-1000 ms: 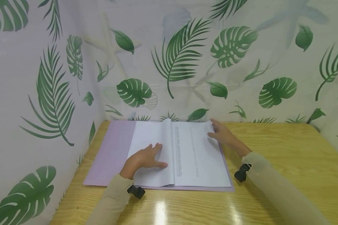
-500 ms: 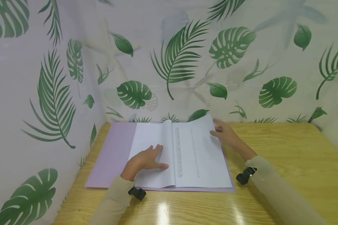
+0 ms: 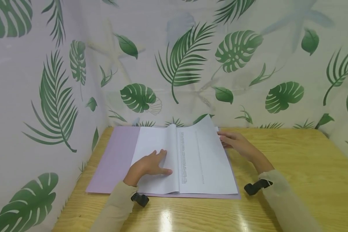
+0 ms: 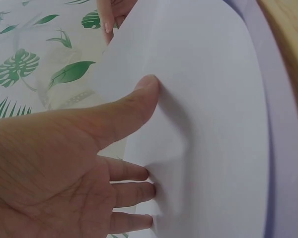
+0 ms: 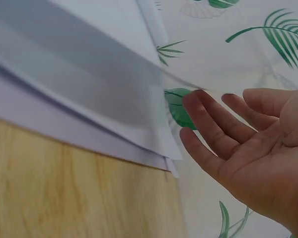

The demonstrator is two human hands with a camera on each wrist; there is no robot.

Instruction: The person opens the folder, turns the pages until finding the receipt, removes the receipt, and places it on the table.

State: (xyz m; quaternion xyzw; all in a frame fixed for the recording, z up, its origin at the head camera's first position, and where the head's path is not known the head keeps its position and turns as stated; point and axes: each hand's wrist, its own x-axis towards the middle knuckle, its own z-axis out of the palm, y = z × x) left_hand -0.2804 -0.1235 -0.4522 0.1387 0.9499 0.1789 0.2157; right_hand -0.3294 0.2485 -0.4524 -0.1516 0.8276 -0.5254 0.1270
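An open folder with a light purple cover [image 3: 111, 158] lies on the table, holding a stack of white sheets. My left hand [image 3: 149, 166] rests spread on the left-hand pages [image 3: 152, 137], thumb and fingertips pressing near the curved fold, as the left wrist view also shows. The right-hand page [image 3: 206, 161] carries columns of small print, too small to read. Its far right corner stands raised and curved. At that corner's edge is my right hand [image 3: 237, 145], fingers partly behind the page; in the right wrist view the fingers [image 5: 213, 134] are loosely extended at the sheet's edge.
The folder lies on a wooden table [image 3: 295, 161], close to the back wall covering [image 3: 243, 96] printed with green leaves. A similar covering rises along the left side. A black wrist camera [image 3: 140, 199] sits on each cuff.
The right page's far corner has risen and bent toward the left. My right hand has shifted slightly nearer to me, its fingers slipping behind the page edge. My left hand stays in place.
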